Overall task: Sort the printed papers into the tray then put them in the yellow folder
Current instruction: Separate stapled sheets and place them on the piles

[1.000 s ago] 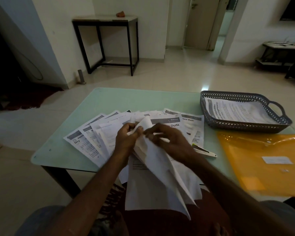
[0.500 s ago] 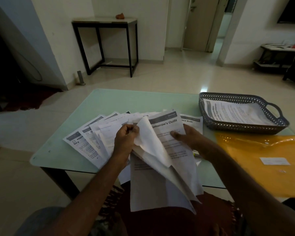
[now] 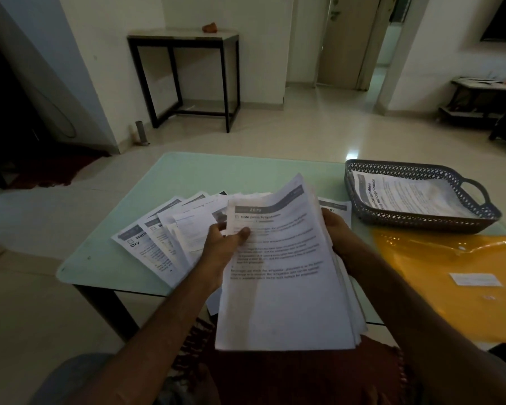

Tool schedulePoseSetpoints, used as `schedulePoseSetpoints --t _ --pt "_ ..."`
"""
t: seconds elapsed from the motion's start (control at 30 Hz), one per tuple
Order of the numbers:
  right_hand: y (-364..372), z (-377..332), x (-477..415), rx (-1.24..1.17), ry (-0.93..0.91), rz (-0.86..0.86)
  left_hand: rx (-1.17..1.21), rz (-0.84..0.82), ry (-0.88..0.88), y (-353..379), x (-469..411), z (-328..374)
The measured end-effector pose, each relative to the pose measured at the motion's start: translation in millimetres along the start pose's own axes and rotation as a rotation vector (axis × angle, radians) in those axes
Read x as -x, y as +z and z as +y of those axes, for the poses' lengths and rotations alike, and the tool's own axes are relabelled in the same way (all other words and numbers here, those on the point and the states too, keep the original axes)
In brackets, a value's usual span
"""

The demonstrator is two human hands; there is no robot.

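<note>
Fingers (image 3: 216,228) of my left hand (image 3: 220,249) and right hand (image 3: 340,232) clamp the paper stack (image 3: 284,287) at frame centre, tray (image 3: 421,222) at right.

Home: tiled floor (image 3: 304,133), console table (image 3: 184,35), doorway (image 3: 392,51)
</note>
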State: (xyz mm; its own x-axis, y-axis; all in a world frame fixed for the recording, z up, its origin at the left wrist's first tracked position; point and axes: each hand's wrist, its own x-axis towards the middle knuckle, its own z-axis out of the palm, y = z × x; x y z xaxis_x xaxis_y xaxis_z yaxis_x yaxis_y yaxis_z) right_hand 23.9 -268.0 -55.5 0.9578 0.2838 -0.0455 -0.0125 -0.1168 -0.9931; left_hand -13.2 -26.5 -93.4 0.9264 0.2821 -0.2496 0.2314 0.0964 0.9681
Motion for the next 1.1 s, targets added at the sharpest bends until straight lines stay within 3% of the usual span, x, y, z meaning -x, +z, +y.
schedulePoseSetpoints --t 0.13,0.33,0.43,0.6,0.73,0.93,1.1 --pt "-4.5 -3.0 -2.2 0.049 -0.039 0.126 -0.046 -0.108 0.098 5.4 5.4 -0.5" --pt "3.5 -11.5 1.0 -0.004 0.193 -0.032 -0.030 0.210 0.243 -3.9 1.2 1.8" --pt "8.4 -15.1 3.7 0.032 0.046 -0.091 -0.011 0.300 0.376 -9.5 4.2 12.8" --pt "14.8 -15.6 1.4 -0.104 -0.246 0.043 0.122 0.212 0.551 -2.6 18.3 45.2" --pt "17.9 -6.6 0.1 -0.152 -0.248 0.049 0.061 0.093 0.493 -0.9 14.9 31.6" --pt "14.8 2.1 2.0 -0.079 -0.159 0.040 -0.022 0.137 0.437 2.8 8.7 13.3" --pt "12.0 -3.4 4.5 -0.096 -0.115 0.028 0.190 0.219 0.396 0.9 13.0 28.7"
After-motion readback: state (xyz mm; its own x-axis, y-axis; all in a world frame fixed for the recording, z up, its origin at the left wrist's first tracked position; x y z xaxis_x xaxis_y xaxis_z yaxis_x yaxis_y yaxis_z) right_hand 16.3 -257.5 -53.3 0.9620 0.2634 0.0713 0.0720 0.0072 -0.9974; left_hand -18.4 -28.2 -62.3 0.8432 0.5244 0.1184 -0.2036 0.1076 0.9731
